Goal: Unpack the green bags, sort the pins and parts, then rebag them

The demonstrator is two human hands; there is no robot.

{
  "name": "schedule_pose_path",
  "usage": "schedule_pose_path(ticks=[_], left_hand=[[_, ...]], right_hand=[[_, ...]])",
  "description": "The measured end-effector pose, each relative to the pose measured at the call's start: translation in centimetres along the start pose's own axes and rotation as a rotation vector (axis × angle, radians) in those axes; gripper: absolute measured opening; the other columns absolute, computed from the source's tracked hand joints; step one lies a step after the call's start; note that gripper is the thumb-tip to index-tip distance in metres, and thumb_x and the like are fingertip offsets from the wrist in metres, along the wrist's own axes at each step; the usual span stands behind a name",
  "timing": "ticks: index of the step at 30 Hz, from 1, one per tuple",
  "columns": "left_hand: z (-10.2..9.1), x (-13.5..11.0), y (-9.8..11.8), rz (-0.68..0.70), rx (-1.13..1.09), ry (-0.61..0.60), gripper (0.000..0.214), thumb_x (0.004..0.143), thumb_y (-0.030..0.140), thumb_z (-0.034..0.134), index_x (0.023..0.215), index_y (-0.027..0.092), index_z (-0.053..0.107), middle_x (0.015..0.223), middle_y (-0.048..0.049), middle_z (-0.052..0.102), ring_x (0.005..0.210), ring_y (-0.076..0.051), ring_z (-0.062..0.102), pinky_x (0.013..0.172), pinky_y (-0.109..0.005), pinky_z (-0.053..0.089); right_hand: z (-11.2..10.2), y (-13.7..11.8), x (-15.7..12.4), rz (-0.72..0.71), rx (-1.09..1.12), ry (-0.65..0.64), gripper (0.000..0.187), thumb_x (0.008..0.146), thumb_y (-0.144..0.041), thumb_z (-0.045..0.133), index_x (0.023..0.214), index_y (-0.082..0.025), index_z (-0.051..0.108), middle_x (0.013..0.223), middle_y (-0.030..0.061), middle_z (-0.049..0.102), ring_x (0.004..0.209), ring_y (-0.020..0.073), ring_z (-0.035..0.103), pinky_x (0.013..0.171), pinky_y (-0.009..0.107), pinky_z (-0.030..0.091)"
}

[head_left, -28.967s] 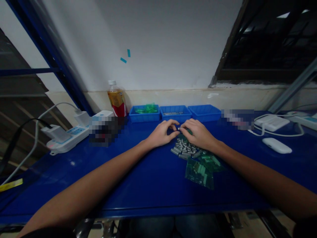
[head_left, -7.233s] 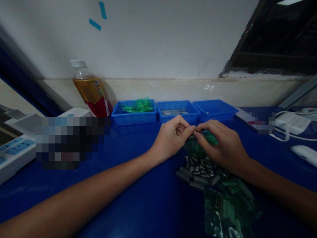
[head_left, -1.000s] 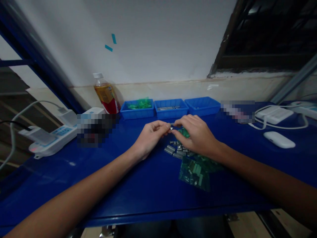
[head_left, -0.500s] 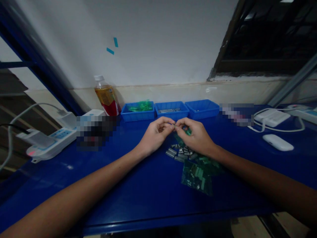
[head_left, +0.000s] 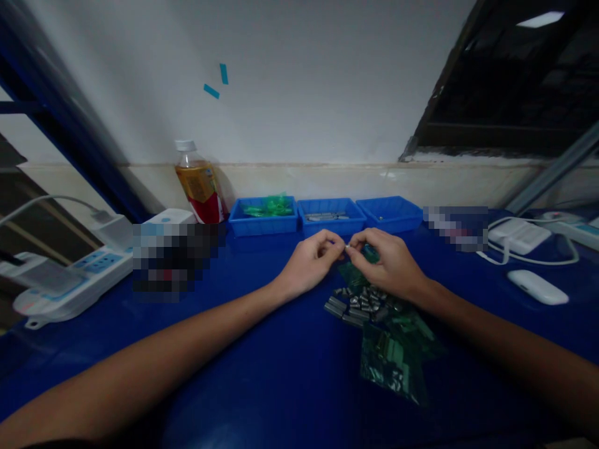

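Observation:
My left hand [head_left: 312, 260] and my right hand [head_left: 386, 262] meet above the blue table, each closed in a pinch. Between their fingertips is a small silvery metal part [head_left: 347, 246], too small to make out its exact kind. Just below my hands lies a loose pile of short metal cylinders [head_left: 356, 317]. A green plastic bag [head_left: 392, 365] with long pieces inside lies nearer to me. More green plastic [head_left: 418, 330] spreads beneath my right wrist, partly hidden by it.
Along the wall stand three blue bins: one with green plastic bags [head_left: 276, 204], one with metal rods [head_left: 326, 216], and a right-hand bin [head_left: 390, 215]. A drink bottle [head_left: 199, 184] and power strip [head_left: 105, 259] are left; a white case [head_left: 537, 287] lies right.
The head view has shifted slightly, so the bins and pile sit lower and further right. Both hands stay together, still pinching the small metal part.

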State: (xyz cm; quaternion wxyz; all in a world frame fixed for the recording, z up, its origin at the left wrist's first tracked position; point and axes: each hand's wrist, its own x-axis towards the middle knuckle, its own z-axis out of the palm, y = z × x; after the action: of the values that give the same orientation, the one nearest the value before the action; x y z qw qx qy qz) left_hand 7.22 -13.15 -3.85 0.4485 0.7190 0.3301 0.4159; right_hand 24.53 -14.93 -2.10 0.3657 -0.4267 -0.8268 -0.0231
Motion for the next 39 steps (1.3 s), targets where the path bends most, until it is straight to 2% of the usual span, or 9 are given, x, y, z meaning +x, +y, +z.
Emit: schedule_pose_path(ticks=[3, 8, 14, 17, 21, 25, 29, 33, 39], left_hand=[[0.3, -0.1, 0.2, 0.153, 0.169, -0.016, 0.021, 0.086, 0.022, 0.053, 0.106, 0.017, 0.052, 0.077, 0.0007, 0.062, 0.067, -0.011, 0.057, 0.059, -0.021, 0.042], [0.5, 0.3, 0.5, 0.258, 0.267, 0.052, 0.007, 0.086, 0.017, 0.052, 0.092, 0.016, 0.055, 0.078, 0.0001, 0.063, 0.072, -0.011, 0.059, 0.064, -0.021, 0.044], [0.0, 0.2, -0.6, 0.129, 0.2, 0.081, 0.019, 0.091, 0.029, 0.046, 0.087, 0.016, 0.059, 0.077, -0.0002, 0.062, 0.07, -0.012, 0.057, 0.063, -0.022, 0.042], [-0.2, 0.2, -0.9, 0.082, 0.13, 0.019, 0.027, 0.092, 0.035, 0.042, 0.084, 0.015, 0.06, 0.074, 0.0002, 0.062, 0.068, -0.012, 0.057, 0.062, -0.022, 0.041], [-0.7, 0.4, -0.4, 0.017, 0.151, -0.069, 0.035, 0.092, 0.04, 0.039, 0.08, 0.015, 0.06, 0.07, 0.0002, 0.062, 0.061, -0.01, 0.054, 0.057, -0.021, 0.039], [-1.8, 0.5, 1.3, -0.085, 0.349, -0.231, 0.032, 0.088, 0.04, 0.046, 0.081, 0.014, 0.063, 0.069, -0.0008, 0.062, 0.059, -0.011, 0.053, 0.052, -0.021, 0.036], [-2.4, -0.6, 2.7, -0.132, 0.526, -0.355, 0.025, 0.08, 0.039, 0.059, 0.085, 0.016, 0.064, 0.071, -0.0008, 0.065, 0.059, -0.012, 0.056, 0.05, -0.021, 0.034], [-1.9, -1.8, 3.5, -0.093, 0.74, -0.426, 0.022, 0.077, 0.039, 0.061, 0.082, 0.018, 0.067, 0.071, -0.0017, 0.066, 0.059, -0.013, 0.056, 0.051, -0.023, 0.033], [-1.4, -1.6, 3.6, -0.086, 0.86, -0.442, 0.016, 0.079, 0.029, 0.056, 0.08, 0.019, 0.069, 0.072, -0.0027, 0.068, 0.061, -0.014, 0.059, 0.052, -0.024, 0.034]], right_hand=[[-0.3, -0.1, 0.0, 0.153, 0.112, -0.002, 0.011, 0.08, -0.024, 0.052, 0.074, -0.018, 0.058, 0.067, 0.0013, 0.063, 0.062, 0.0149, 0.058, 0.057, 0.026, 0.042], [-0.3, -0.4, -0.2, 0.248, 0.182, -0.038, 0.019, 0.084, -0.028, 0.049, 0.074, -0.017, 0.061, 0.067, 0.0014, 0.064, 0.063, 0.0151, 0.059, 0.056, 0.025, 0.043], [0.4, -0.2, -0.1, -0.062, 0.015, 0.026, 0.02, 0.081, -0.027, 0.058, 0.099, -0.016, 0.055, 0.081, 0.0051, 0.063, 0.074, 0.0176, 0.061, 0.067, 0.03, 0.047], [0.5, -0.1, 0.0, -0.199, -0.072, 0.038, 0.009, 0.084, -0.02, 0.055, 0.093, -0.018, 0.054, 0.08, 0.0051, 0.063, 0.074, 0.0173, 0.06, 0.067, 0.031, 0.046], [0.0, -0.2, 0.2, -0.207, -0.018, 0.024, 0.005, 0.084, -0.017, 0.053, 0.087, -0.02, 0.055, 0.077, 0.0037, 0.064, 0.071, 0.0154, 0.06, 0.063, 0.027, 0.047], [-1.1, 1.2, 1.1, -0.065, -0.026, 0.08, 0.003, 0.081, -0.022, 0.056, 0.082, -0.021, 0.058, 0.071, 0.0025, 0.064, 0.063, 0.0153, 0.06, 0.059, 0.028, 0.047], [-2.2, 5.2, 2.9, 0.191, -0.053, 0.149, 0.011, 0.075, -0.026, 0.059, 0.082, -0.018, 0.062, 0.07, 0.0046, 0.065, 0.064, 0.0181, 0.06, 0.063, 0.032, 0.047], [-2.4, 8.8, 4.2, 0.393, -0.097, 0.062, 0.013, 0.071, -0.023, 0.056, 0.078, -0.017, 0.065, 0.071, 0.0062, 0.066, 0.066, 0.0192, 0.06, 0.064, 0.033, 0.046], [-1.5, 10.9, 4.7, 0.536, -0.097, -0.076, 0.013, 0.067, -0.023, 0.055, 0.072, -0.018, 0.066, 0.065, 0.0032, 0.065, 0.062, 0.0176, 0.06, 0.057, 0.028, 0.042]])
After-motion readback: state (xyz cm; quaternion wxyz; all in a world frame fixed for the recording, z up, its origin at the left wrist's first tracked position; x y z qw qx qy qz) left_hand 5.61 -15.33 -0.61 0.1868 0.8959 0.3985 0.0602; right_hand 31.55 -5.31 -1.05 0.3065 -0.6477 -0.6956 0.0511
